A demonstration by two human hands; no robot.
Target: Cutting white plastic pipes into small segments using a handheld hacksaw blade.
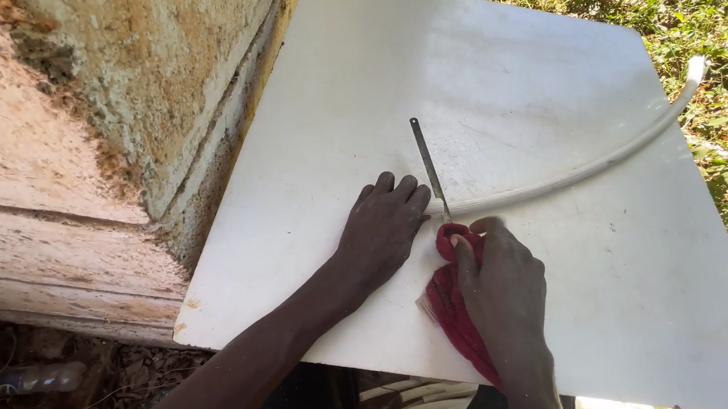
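A long curved white pipe (581,168) lies across a white board (490,62), its far end hanging past the right edge. My left hand (380,229) presses flat on the pipe's near end. My right hand (504,284) grips a thin metal saw blade (427,165) through a red cloth (448,305) wrapped around its lower end. The blade stands across the pipe just to the right of my left fingertips.
A rough, weathered masonry wall (90,129) runs along the board's left side. Grass and weeds (706,15) grow at the right. More white pipes (418,399) lie under the board's near edge. A plastic bottle (42,377) lies on the ground, lower left.
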